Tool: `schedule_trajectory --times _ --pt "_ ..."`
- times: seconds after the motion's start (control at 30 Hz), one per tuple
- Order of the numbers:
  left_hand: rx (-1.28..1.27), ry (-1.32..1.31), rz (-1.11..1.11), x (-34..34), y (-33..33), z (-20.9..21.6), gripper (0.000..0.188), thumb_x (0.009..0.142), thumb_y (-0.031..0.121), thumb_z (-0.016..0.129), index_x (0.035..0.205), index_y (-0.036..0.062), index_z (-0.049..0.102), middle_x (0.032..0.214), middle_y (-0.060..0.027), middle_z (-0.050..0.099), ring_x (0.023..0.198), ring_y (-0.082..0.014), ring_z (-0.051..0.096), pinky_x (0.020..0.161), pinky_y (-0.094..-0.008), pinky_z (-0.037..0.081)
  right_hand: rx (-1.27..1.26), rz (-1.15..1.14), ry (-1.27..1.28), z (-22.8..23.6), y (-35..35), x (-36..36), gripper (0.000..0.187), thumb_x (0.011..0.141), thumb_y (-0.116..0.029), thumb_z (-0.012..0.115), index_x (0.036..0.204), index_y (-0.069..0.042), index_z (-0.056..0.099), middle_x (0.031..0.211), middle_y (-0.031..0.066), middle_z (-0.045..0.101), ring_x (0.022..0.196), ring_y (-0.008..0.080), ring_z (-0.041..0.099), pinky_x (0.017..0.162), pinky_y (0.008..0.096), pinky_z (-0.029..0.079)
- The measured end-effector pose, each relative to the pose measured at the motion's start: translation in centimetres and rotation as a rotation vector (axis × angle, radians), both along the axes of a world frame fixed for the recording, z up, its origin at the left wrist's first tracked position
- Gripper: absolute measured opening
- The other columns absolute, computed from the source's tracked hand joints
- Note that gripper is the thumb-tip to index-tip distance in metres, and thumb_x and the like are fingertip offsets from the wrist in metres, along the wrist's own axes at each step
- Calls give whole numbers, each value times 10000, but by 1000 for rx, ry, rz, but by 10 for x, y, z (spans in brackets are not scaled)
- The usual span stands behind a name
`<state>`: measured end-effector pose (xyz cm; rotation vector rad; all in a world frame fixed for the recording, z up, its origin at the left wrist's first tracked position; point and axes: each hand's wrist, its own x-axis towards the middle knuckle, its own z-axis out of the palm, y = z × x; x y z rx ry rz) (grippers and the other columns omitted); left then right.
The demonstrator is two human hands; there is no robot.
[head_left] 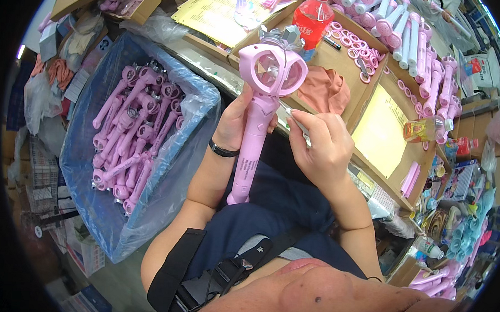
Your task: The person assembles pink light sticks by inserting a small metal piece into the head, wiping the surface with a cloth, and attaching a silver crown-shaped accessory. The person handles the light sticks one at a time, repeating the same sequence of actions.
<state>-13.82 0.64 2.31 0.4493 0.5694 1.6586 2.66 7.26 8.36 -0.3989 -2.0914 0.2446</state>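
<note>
A pink toy wand (252, 148) stands nearly upright in front of me, with my left hand (232, 123) wrapped round its upper handle. Its openwork round head has a clear faceted piece inside and silvery faceted parts on top. To the right of the wand's neck, my right hand (324, 143) is closed in a pinch. A tiny pale or silvery piece (289, 110) shows at its thumb and fingertip, too small to name. Beyond this hand lies a crumpled orange-brown cloth (324, 89).
At left, a blue plastic-lined bin (205, 101) holds many similar wands. Ahead, cardboard trays (370, 97) hold pink rings, yellow sheets (380, 131) and wand handles (414, 46). A red-labelled bottle (313, 19) stands behind the wand; a bottle of yellowish drink (421, 130) lies at right.
</note>
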Motion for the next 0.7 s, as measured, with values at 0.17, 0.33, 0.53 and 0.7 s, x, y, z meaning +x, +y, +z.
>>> schedule_trajectory --times 0.17,0.33,0.53,0.7 --pt "-9 121 51 2 0 2 514 954 505 461 1176 44 501 903 -84 611 701 -178 627 586 -280 526 41 -21 -70 9 2 -2 190 714 -49 718 877 -64 623 698 53 508 595 219 532 517 320 437" --pt "7 224 104 4 0 3 481 971 474 445 1202 53 471 911 -79 606 696 -160 617 590 -271 519 -39 -46 -184 19 0 -2 175 724 -26 732 866 -46 631 728 71 567 642 243 571 565 331 459" --pt "-31 291 165 6 -5 7 428 979 395 481 1264 82 416 953 -67 593 710 -137 618 614 -255 523 -72 -56 -146 14 2 -5 148 735 -28 727 852 -42 636 716 76 565 636 247 569 556 333 459" --pt "-39 306 187 8 -9 10 408 983 341 496 1283 87 389 961 -62 584 726 -128 615 629 -255 523 -373 -31 -72 7 6 -4 124 760 -34 724 850 -34 638 708 86 562 618 243 563 536 327 466"
